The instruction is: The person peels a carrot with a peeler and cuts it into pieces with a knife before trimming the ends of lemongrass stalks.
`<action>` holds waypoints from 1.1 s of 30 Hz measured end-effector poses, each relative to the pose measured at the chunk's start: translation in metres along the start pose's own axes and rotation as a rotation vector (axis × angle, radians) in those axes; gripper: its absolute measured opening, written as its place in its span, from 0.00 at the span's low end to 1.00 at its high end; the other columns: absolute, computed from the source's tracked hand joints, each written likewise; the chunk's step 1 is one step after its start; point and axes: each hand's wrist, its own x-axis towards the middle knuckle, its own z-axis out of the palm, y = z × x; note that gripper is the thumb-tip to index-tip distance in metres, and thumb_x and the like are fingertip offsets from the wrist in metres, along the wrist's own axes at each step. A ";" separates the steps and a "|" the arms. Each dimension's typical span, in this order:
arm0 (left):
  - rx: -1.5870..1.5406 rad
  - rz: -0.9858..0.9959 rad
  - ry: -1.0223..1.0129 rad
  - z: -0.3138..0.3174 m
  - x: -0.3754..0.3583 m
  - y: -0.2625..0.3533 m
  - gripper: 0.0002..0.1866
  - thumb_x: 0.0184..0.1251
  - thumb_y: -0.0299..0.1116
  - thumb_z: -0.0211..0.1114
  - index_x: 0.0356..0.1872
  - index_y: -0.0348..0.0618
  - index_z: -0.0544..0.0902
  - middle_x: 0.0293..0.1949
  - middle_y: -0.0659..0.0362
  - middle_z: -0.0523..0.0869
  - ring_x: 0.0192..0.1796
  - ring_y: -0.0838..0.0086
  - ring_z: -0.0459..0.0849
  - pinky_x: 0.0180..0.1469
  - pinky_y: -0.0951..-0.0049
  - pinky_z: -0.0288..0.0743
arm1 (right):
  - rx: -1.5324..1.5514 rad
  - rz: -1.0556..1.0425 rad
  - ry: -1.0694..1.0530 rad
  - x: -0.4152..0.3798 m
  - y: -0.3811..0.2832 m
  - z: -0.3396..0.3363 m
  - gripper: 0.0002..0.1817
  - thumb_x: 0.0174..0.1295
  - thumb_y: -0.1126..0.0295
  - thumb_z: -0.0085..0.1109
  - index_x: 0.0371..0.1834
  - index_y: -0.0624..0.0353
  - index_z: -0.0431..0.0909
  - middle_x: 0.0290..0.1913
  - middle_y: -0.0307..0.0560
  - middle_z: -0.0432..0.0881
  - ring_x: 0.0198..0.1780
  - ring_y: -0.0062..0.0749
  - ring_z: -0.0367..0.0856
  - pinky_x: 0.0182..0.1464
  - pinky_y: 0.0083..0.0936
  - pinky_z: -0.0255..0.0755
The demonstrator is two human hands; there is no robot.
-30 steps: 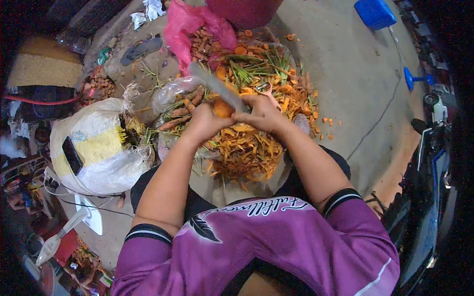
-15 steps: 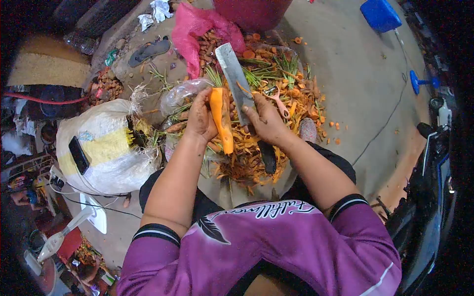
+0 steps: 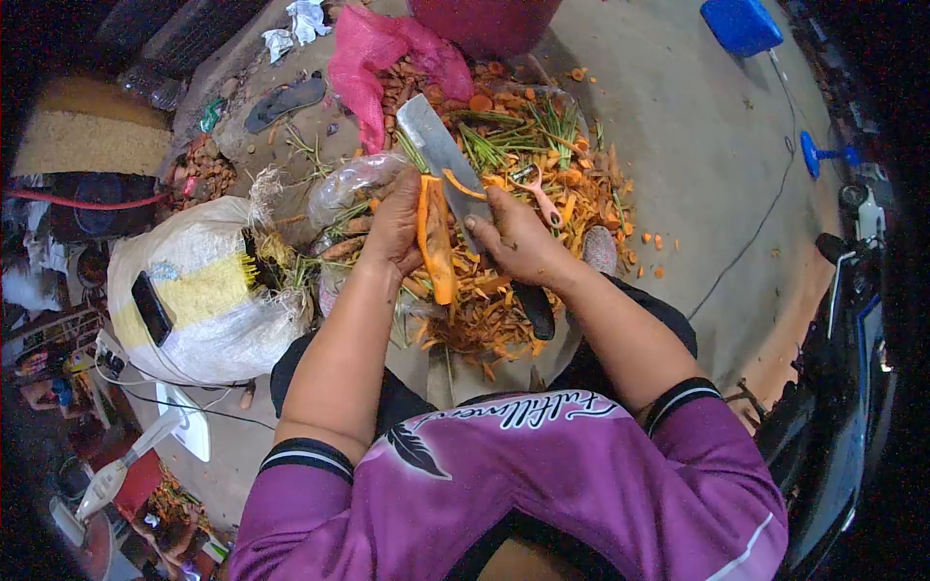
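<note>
My left hand (image 3: 395,223) is closed around a thick, peeled carrot (image 3: 438,247) that points downward, with a brownish patch along its side. In my right hand (image 3: 521,234) is a large wide-bladed knife (image 3: 433,134). The fingers grip it low on the blade, and its black handle sticks out below them. The blade slants up and to the left, close beside the carrot's upper end. A thin orange strip (image 3: 463,185) lies across the blade. Under both hands spreads a heap of carrot peelings (image 3: 484,329).
A pink-handled peeler (image 3: 547,201) lies on the heap near green stalks (image 3: 489,145). Beyond are a pink mesh sack (image 3: 358,68) and a red tub (image 3: 484,24). At left, a phone (image 3: 152,308) rests on a stuffed white sack (image 3: 213,329). A blue object (image 3: 741,27) stands at upper right.
The knife has tilted further left and its tip is lower. The carrot has turned slightly, showing a different side. An orange strip now lies across the blade nearer the carrot.
</note>
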 end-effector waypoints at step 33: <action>0.332 0.392 0.293 0.015 0.002 -0.011 0.17 0.58 0.47 0.57 0.31 0.42 0.70 0.25 0.65 0.73 0.27 0.83 0.70 0.29 0.80 0.67 | -0.380 0.256 0.000 -0.006 -0.026 0.010 0.14 0.54 0.66 0.46 0.39 0.64 0.60 0.23 0.64 0.75 0.28 0.58 0.75 0.31 0.47 0.68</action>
